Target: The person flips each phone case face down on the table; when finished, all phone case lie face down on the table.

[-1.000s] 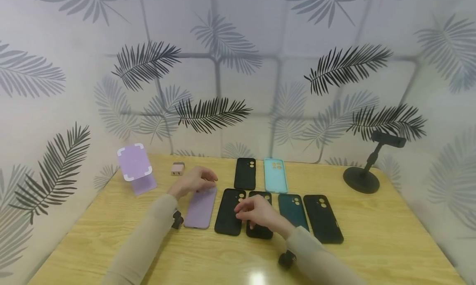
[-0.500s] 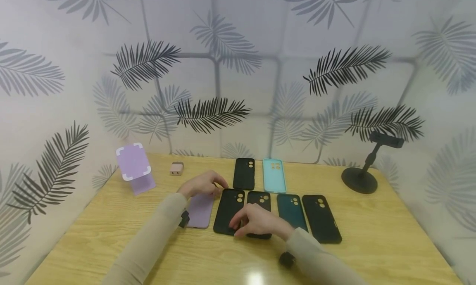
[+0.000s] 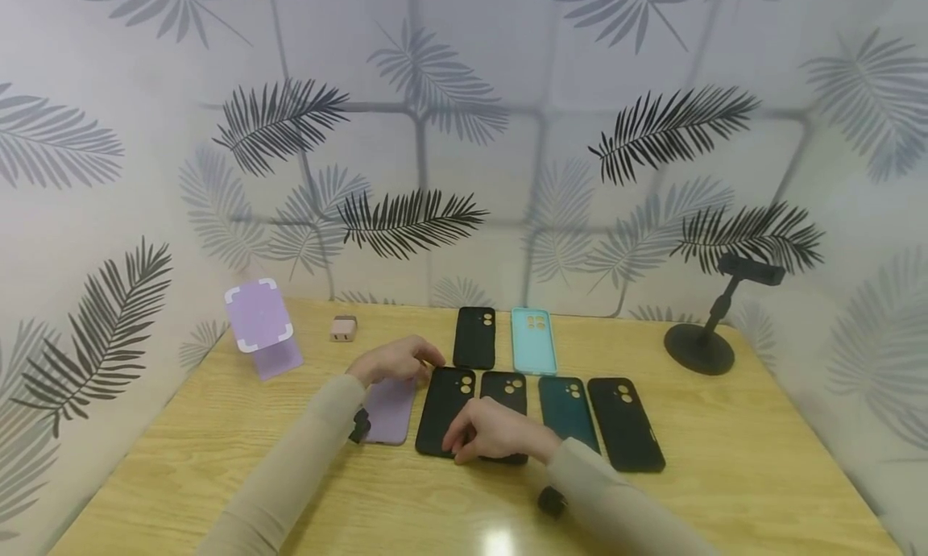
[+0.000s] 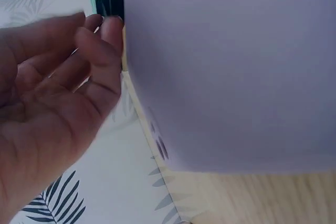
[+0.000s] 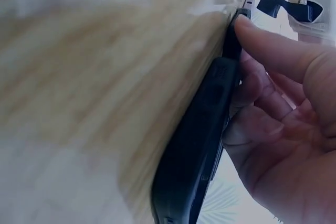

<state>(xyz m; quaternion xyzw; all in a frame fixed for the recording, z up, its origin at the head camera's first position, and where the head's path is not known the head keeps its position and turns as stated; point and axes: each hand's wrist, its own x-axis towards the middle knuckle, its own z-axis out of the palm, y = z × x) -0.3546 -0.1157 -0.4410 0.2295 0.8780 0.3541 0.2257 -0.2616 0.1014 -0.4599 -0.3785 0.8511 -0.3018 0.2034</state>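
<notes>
Both hands at the near row of phone cases, mid-tabletop.
Right hand (image 3: 493, 437), fingers curled, grips the black case (image 3: 444, 411) at its near edge; left hand (image 3: 395, 359), fingers loosely bent, touches its far-left corner beside the lilac case (image 3: 390, 412).

bare wood runs along the table's (image 3: 217, 467) near edge and left side. phone cases crowd the middle: the lilac case (image 3: 391, 411), black case (image 3: 444, 407) and their row lie nearly edge to edge. the purple stand (image 3: 261, 326) blocks the far left corner, the black holder (image 3: 706, 334) the far right corner.
</notes>
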